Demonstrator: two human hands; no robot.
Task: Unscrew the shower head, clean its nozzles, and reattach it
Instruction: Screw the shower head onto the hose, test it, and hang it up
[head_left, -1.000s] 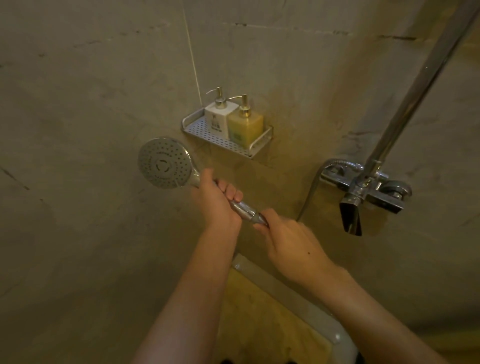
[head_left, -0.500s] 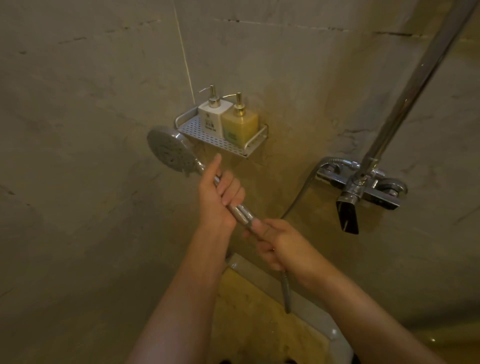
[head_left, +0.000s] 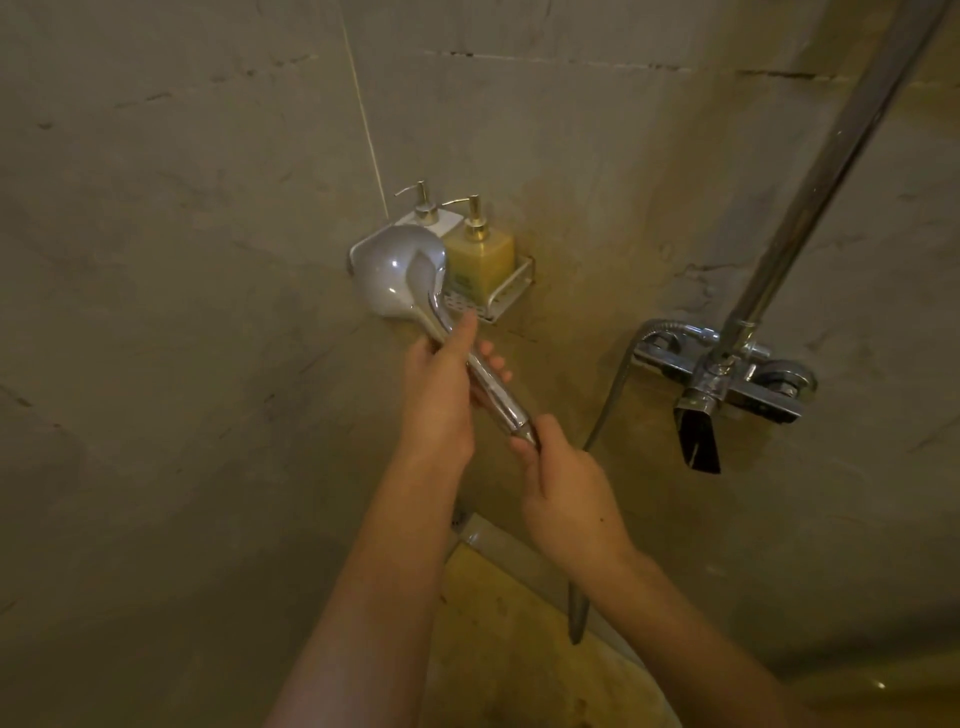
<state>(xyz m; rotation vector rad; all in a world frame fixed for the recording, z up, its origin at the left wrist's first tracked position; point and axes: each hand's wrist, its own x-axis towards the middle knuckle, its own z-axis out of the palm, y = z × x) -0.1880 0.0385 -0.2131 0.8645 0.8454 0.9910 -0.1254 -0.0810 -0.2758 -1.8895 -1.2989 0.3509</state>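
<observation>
Shower head (head_left: 397, 270): back toward camera, before the wall shelf (head_left: 511, 291). Left hand (head_left: 441, 389) grip wraps the handle; right hand (head_left: 566, 483) grip pinches the hose nut (head_left: 527, 431). Step: unscrewing, apparently. Next: counter-twist nut, steady handle.

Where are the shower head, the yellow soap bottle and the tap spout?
shower head (head_left: 395, 270): head view, on the rounded grey back of the head.
yellow soap bottle (head_left: 480, 260): head view, on its square body.
tap spout (head_left: 698, 436): head view, on its dark flared mouth.
</observation>
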